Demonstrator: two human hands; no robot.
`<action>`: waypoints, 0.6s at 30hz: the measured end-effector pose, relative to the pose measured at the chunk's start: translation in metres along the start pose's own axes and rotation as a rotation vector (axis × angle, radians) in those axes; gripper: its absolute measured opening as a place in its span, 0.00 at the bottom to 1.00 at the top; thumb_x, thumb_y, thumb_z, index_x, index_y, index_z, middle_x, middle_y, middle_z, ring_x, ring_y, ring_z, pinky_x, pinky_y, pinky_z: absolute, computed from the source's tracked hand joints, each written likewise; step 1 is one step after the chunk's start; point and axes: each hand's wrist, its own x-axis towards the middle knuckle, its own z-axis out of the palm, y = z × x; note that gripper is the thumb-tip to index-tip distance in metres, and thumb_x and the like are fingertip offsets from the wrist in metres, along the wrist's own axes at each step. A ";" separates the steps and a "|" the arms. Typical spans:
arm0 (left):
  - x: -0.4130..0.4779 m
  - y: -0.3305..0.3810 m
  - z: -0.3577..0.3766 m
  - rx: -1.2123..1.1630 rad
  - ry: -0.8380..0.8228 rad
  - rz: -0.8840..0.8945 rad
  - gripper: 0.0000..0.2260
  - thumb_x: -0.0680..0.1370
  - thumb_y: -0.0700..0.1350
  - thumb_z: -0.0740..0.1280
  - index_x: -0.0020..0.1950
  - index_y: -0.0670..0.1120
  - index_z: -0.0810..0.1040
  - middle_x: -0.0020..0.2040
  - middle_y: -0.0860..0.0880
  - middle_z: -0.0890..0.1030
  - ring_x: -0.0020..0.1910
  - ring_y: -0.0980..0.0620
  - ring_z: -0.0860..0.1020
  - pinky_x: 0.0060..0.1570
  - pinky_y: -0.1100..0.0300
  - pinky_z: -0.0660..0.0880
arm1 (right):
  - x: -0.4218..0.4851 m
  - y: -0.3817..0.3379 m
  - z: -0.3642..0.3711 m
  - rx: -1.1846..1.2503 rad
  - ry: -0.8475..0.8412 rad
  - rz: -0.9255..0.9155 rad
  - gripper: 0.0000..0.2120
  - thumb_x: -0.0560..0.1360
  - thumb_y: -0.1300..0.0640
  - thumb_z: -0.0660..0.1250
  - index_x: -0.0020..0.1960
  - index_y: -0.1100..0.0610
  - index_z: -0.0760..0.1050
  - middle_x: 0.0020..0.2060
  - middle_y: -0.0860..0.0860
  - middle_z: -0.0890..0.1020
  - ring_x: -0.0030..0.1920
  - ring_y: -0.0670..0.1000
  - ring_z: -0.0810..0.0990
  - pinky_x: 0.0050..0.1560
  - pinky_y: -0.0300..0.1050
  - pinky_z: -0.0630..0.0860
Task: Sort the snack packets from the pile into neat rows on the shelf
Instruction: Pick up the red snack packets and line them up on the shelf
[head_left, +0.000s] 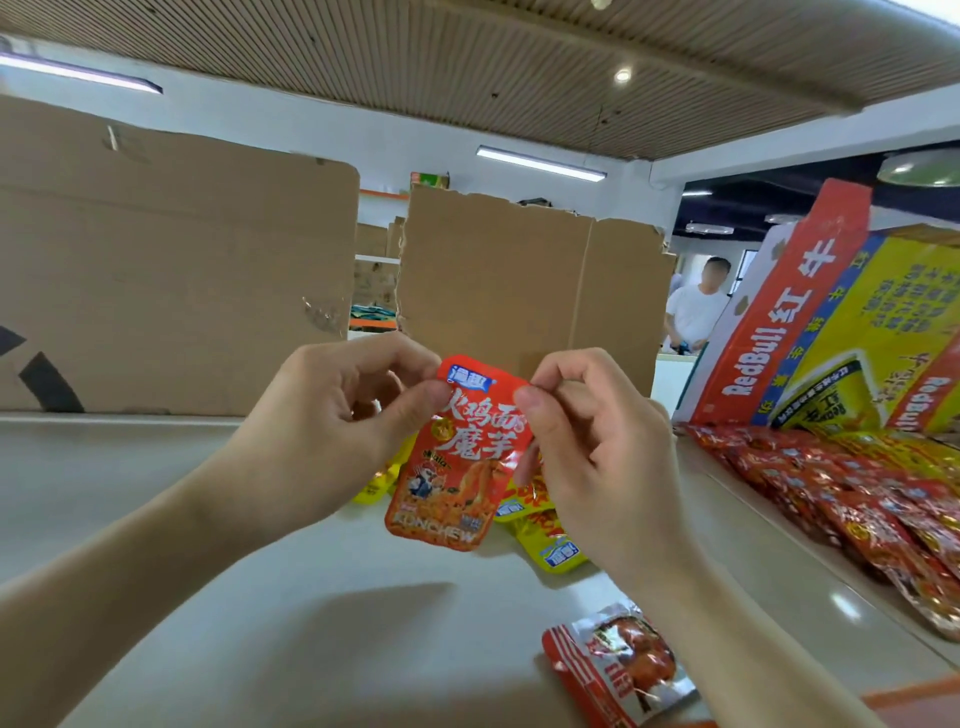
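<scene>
I hold an orange-red snack packet (457, 462) upright above the white shelf (156, 493). My left hand (353, 410) pinches its top left corner, and my right hand (587, 431) pinches its top right edge. Behind and below it lie several yellow packets (545, 540) in a small pile. A red and white packet (618, 670) lies flat near the front edge, partly under my right forearm. Along the right side of the shelf, red packets (852, 499) lie in overlapping rows.
Brown cardboard sheets (171, 270) (519, 280) stand at the back of the shelf. A red and yellow Red Bull carton (841, 332) leans at the back right. A person in a white shirt (696, 306) stands far behind. Another shelf's underside (467, 62) runs overhead.
</scene>
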 end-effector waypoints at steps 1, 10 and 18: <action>0.001 0.001 -0.001 -0.042 0.030 0.006 0.08 0.74 0.55 0.72 0.42 0.52 0.81 0.28 0.55 0.77 0.27 0.57 0.71 0.30 0.63 0.70 | 0.000 0.000 0.000 0.054 -0.008 0.030 0.06 0.80 0.58 0.64 0.47 0.59 0.71 0.28 0.50 0.79 0.25 0.45 0.78 0.27 0.38 0.70; 0.007 0.002 -0.015 -0.137 0.278 0.021 0.05 0.79 0.42 0.66 0.44 0.46 0.80 0.28 0.52 0.77 0.28 0.58 0.72 0.30 0.68 0.70 | -0.005 0.002 0.002 -0.096 -0.334 0.028 0.11 0.80 0.54 0.63 0.41 0.57 0.75 0.29 0.48 0.80 0.24 0.42 0.72 0.29 0.32 0.64; 0.004 0.010 -0.007 -0.213 0.194 -0.040 0.13 0.73 0.51 0.66 0.45 0.41 0.79 0.28 0.51 0.75 0.27 0.56 0.72 0.30 0.64 0.71 | -0.006 0.008 0.000 -0.178 -0.396 0.082 0.13 0.79 0.61 0.63 0.35 0.59 0.73 0.27 0.48 0.80 0.25 0.44 0.74 0.31 0.32 0.65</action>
